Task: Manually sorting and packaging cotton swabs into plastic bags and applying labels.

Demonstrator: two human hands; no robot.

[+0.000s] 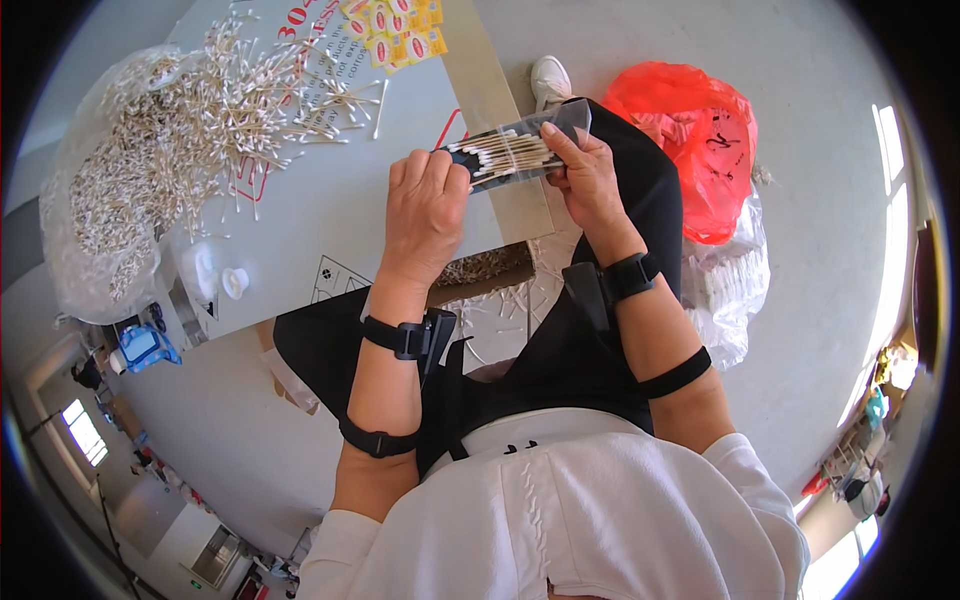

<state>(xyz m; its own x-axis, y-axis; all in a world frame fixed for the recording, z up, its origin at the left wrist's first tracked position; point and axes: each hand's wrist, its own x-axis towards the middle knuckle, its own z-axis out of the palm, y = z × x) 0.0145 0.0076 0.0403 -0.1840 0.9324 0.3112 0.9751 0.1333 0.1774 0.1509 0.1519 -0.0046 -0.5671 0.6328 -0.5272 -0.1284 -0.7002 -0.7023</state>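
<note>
Between my hands is a clear plastic bag (572, 120) with a bundle of cotton swabs (508, 152) inside it, lying lengthwise. My left hand (428, 200) is closed at the bag's left end, knuckles up, and its fingertips are hidden. On the other end, my right hand (588, 180) pinches the bag with the thumb on top. Left of my hands, a big heap of loose cotton swabs (215, 120) spills from a large clear bag (72, 235) onto the cardboard-like tabletop (330, 210).
Small yellow-and-red packets (400, 35) lie at the table's far edge. A white cap (235, 283) sits near its left front. Below the table is an open box (490, 268) with swabs. A red plastic bag (705, 140) and a clear bag of white packs (725, 275) stand on the floor at right.
</note>
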